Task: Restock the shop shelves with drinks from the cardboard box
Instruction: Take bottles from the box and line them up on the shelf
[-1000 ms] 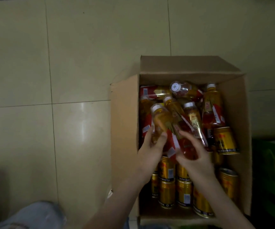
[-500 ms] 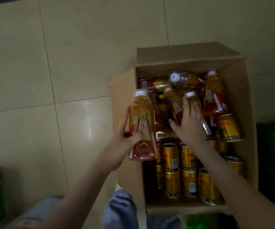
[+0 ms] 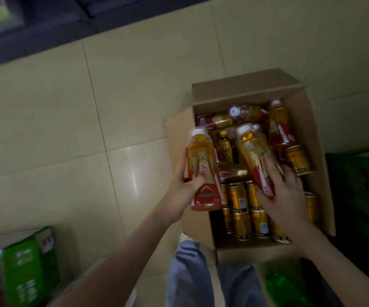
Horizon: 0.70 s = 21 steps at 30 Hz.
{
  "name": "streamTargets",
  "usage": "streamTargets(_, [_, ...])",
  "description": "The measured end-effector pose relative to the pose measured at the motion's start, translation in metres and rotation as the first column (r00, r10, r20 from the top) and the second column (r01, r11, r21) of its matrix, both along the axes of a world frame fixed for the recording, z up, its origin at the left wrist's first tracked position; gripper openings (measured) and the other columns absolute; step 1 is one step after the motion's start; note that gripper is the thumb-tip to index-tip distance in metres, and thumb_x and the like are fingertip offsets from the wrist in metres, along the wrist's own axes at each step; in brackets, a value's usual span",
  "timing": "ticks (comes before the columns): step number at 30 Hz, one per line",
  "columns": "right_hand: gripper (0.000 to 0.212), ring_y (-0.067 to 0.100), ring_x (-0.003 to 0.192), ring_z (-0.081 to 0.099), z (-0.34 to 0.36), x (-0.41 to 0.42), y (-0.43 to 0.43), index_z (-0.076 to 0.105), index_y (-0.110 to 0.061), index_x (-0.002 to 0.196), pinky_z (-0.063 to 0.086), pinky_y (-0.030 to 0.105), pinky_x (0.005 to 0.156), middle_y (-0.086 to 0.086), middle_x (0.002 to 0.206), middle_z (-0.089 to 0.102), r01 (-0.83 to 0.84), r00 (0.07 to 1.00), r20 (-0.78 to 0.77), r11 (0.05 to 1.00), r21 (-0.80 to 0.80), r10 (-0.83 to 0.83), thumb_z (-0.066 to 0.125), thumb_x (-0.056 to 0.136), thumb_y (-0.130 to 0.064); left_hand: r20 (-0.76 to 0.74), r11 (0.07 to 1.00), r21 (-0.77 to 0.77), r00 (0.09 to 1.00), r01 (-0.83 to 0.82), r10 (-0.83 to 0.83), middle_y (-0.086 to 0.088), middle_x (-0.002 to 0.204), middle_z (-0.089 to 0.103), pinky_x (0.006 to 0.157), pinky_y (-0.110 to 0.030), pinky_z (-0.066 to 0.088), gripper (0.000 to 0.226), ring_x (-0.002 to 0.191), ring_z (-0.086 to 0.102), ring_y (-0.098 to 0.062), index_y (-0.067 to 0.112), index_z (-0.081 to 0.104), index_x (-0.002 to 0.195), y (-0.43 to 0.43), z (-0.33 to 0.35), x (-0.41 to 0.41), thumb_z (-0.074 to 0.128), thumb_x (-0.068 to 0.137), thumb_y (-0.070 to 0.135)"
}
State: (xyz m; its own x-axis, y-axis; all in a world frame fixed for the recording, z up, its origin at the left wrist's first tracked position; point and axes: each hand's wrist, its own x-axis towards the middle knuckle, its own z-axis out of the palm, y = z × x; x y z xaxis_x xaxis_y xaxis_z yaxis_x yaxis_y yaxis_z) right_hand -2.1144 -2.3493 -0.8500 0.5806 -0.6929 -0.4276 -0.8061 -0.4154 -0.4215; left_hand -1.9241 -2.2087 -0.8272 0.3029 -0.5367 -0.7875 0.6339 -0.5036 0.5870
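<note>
Left grip (image 3: 179, 191) curled round one bottle (image 3: 203, 169) at the cardboard box (image 3: 245, 89) left wall, right grip (image 3: 283, 191) clasping a second bottle (image 3: 254, 156) above it, perhaps five loose bottles (image 3: 279, 131) and nine gold cans (image 3: 236, 196) inside, some hidden under the right arm.

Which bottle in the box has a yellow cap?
The small bottle in the box, seen between the left-held bottle and the right-held bottle. Every other visible cap is white.
</note>
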Motion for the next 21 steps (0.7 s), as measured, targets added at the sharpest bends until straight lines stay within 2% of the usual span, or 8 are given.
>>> streamTargets(2, [0.092, 0.041, 0.12, 0.04, 0.057, -0.003, 0.007, 0.019, -0.032, 0.151, 0.04, 0.048, 0.094, 0.02, 0.139, 0.039, 0.09, 0.993, 0.075, 0.996, 0.022, -0.091, 0.074, 0.079, -0.023, 0.014, 0.997, -0.044, 0.998, 0.061, -0.061, 0.0, 0.132, 0.056, 0.078, -0.031, 0.057, 0.076, 0.109, 0.065, -0.018, 0.053, 0.021, 0.138, -0.013, 0.035, -0.003, 0.068, 0.084, 0.028])
streamTargets(4, [0.092, 0.037, 0.121, 0.041, 0.115, -0.006, 0.013, 0.017, -0.036, 0.151, 0.038, 0.043, 0.094, 0.017, 0.138, 0.041, 0.155, 0.976, 0.15, 0.988, 0.02, -0.157, 0.073, 0.079, -0.023, 0.044, 0.986, -0.114, 0.992, 0.124, -0.12, -0.001, 0.135, 0.052, 0.084, -0.036, 0.057, 0.081, 0.114, 0.061, -0.021, 0.052, 0.019, 0.141, -0.026, 0.078, -0.008, 0.07, 0.081, 0.031])
streamTargets(8, [0.085, 0.029, 0.123, 0.042, 0.23, -0.015, 0.031, 0.007, -0.056, 0.144, 0.043, 0.052, 0.097, 0.008, 0.137, 0.041, 0.292, 0.924, 0.254, 0.956, 0.013, -0.285, 0.063, 0.082, -0.04, 0.093, 0.949, -0.235, 0.977, 0.208, -0.192, 0.0, 0.135, 0.054, 0.093, -0.046, 0.052, 0.094, 0.115, 0.061, -0.019, 0.049, 0.013, 0.147, -0.038, 0.174, -0.022, 0.075, 0.079, 0.035])
streamTargets(11, [0.083, 0.026, 0.123, 0.044, 0.311, -0.026, 0.045, 0.007, -0.059, 0.143, 0.043, 0.051, 0.099, 0.005, 0.137, 0.043, 0.387, 0.871, 0.342, 0.921, -0.038, -0.352, 0.056, 0.076, -0.05, 0.15, 0.889, -0.331, 0.948, 0.317, -0.282, 0.0, 0.135, 0.054, 0.095, -0.052, 0.05, 0.098, 0.116, 0.061, -0.021, 0.049, 0.013, 0.148, -0.04, 0.251, -0.034, 0.075, 0.073, 0.038])
streamTargets(14, [0.082, 0.025, 0.124, 0.044, 0.382, -0.045, 0.061, 0.01, -0.055, 0.144, 0.043, 0.047, 0.099, 0.004, 0.138, 0.043, 0.434, 0.821, 0.442, 0.898, -0.074, -0.361, 0.058, 0.078, -0.049, 0.209, 0.85, -0.389, 0.933, 0.355, -0.294, 0.002, 0.134, 0.053, 0.093, -0.05, 0.052, 0.101, 0.113, 0.062, -0.019, 0.05, 0.013, 0.147, -0.037, 0.326, -0.057, 0.076, 0.068, 0.041])
streamTargets(21, [0.085, 0.018, 0.125, 0.038, 0.509, -0.121, 0.127, 0.006, -0.053, 0.145, 0.039, 0.034, 0.093, 0.002, 0.142, 0.039, 0.499, 0.767, 0.58, 0.824, -0.269, -0.276, 0.06, 0.081, -0.042, 0.376, 0.702, -0.497, 0.856, 0.51, -0.355, 0.004, 0.14, 0.04, 0.089, -0.041, 0.055, 0.096, 0.118, 0.059, -0.019, 0.063, -0.004, 0.137, 0.012, 0.469, -0.138, 0.068, 0.081, 0.036])
